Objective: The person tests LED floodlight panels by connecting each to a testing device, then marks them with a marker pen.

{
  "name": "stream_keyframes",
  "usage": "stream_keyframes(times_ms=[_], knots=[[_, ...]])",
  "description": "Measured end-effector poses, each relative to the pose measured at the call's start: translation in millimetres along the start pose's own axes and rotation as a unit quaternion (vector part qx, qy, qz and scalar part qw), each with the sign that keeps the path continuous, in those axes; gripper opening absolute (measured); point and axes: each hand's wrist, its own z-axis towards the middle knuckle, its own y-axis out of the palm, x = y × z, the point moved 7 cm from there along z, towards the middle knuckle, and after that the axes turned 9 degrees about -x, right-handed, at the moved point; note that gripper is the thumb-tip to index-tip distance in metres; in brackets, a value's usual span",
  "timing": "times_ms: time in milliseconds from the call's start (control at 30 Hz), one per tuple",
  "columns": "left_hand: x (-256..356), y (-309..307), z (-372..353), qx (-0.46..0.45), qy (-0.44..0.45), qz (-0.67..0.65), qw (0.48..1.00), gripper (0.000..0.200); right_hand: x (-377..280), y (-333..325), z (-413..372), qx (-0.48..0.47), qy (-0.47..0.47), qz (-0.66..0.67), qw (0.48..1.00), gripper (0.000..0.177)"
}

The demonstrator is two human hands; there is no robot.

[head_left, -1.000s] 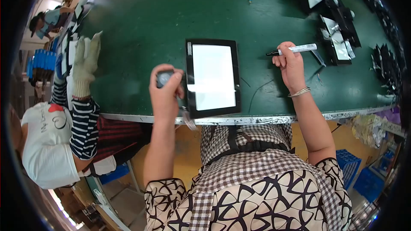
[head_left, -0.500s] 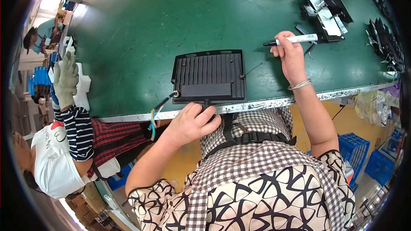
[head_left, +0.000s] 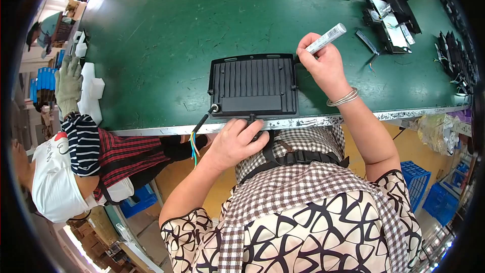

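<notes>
A black finned floodlight [head_left: 252, 82] lies back side up at the table's near edge. From its lower left corner a short cable [head_left: 200, 123] hangs over the edge, its coloured wires bare of the sheath. My left hand [head_left: 236, 143] is closed on a black part projecting from the floodlight's near side, mostly hidden by the fingers. In my right hand [head_left: 322, 65] is a white marker pen [head_left: 327, 39], held slanted with its rear end up to the right. Its tip points toward the floodlight's upper right side; whether it touches cannot be made out.
The green table [head_left: 166, 35] has a worn metal edge. Black lamp parts [head_left: 391, 20] and a small wired driver [head_left: 367, 42] lie to the right, more black parts [head_left: 452, 60] beyond. At left, a co-worker's gloved hand [head_left: 68, 83] is near white foam [head_left: 91, 91]. Blue crates [head_left: 415, 179] stand below right.
My right hand has moved left with the marker, bringing its tip from open table to the floodlight's right side and tilting the pen steeper. The left hand keeps its hold.
</notes>
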Motion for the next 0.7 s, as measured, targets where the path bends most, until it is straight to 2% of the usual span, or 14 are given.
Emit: stream_keyframes(times_ms=[367,700], knots=[[3,0,-3,0.016,0.005,0.010,1.000,0.029,0,6,-1,-0.032,-0.009,-0.076,0.997,0.013],[3,-2,-3,0.016,-0.005,0.008,1.000,0.029,10,2,1,0.009,-0.009,0.023,1.000,0.012]])
